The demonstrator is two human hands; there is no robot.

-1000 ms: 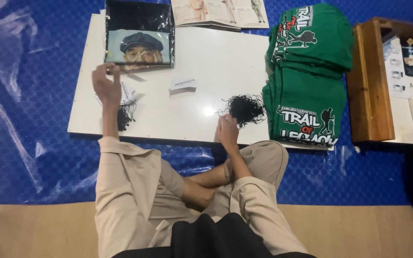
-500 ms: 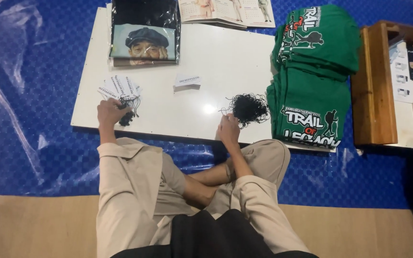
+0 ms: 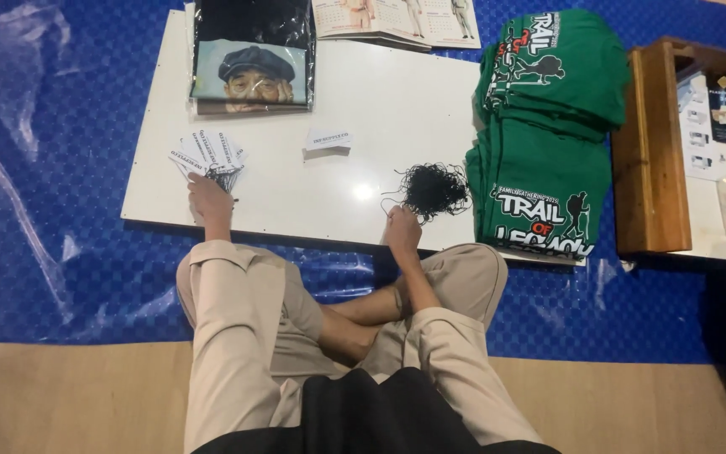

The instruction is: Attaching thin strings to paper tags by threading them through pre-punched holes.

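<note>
head view | left hand (image 3: pixel 208 198) closed on fan of white tags (image 3: pixel 207 151), tags pointing away, near white board's (image 3: pixel 397 109) near-left edge | right hand (image 3: pixel 402 229) pinching at black string tangle (image 3: pixel 435 188) lying just beyond it, near edge | loose tag stack (image 3: pixel 328 139) between the hands, nearer the left | folded green shirts (image 3: pixel 544 168) at right edge | no containers in use

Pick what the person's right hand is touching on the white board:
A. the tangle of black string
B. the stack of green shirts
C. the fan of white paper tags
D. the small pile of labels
A: the right hand rests at the edge of the tangle of black string, while the left hand holds the white tags.
</note>
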